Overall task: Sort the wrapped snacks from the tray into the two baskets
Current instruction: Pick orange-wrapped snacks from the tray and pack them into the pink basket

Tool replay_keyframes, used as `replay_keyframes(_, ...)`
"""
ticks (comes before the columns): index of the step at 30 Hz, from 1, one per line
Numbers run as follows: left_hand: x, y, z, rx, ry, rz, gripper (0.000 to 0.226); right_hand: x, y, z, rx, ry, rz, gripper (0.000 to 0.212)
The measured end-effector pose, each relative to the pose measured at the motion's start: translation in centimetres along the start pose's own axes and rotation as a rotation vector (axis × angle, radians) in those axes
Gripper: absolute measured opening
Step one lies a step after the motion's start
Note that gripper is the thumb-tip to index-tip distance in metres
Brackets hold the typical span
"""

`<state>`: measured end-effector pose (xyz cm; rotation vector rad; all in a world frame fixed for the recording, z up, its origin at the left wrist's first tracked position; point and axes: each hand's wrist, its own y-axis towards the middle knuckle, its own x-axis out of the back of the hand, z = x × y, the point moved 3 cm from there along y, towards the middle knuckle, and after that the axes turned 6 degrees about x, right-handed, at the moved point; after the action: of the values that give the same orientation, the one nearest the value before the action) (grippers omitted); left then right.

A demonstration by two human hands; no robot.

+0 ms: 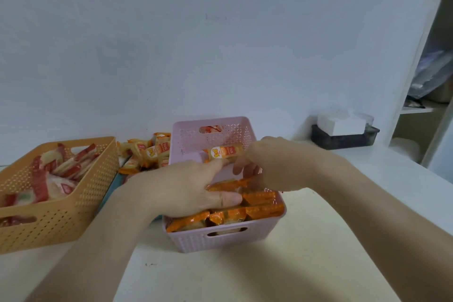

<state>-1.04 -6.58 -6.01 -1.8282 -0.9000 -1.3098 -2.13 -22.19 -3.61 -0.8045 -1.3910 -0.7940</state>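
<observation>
Orange-wrapped snacks fill the pink basket at the middle of the tabletop. The left hand lies on them with straight fingers. The right hand curls its fingers down to the wrappers; whether it grips one, I cannot tell. The orange basket with red-wrapped snacks stands at the left edge.

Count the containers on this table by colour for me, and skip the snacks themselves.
Orange basket: 1
Pink basket: 1
Teal tray, mostly hidden: 1
Black tissue holder: 1
Total: 4
</observation>
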Motion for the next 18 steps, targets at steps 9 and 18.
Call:
replay_keyframes(9,-0.3,0.1,-0.3,0.014,0.021,0.02,0.068,-0.4,-0.8,0.1,-0.009,0.085,-0.003,0.039)
replay_keyframes(18,0.3,-0.4,0.1,0.013,0.094,0.007,0.035,-0.8,-0.8,0.2,-0.046,0.013,-0.007,0.034)
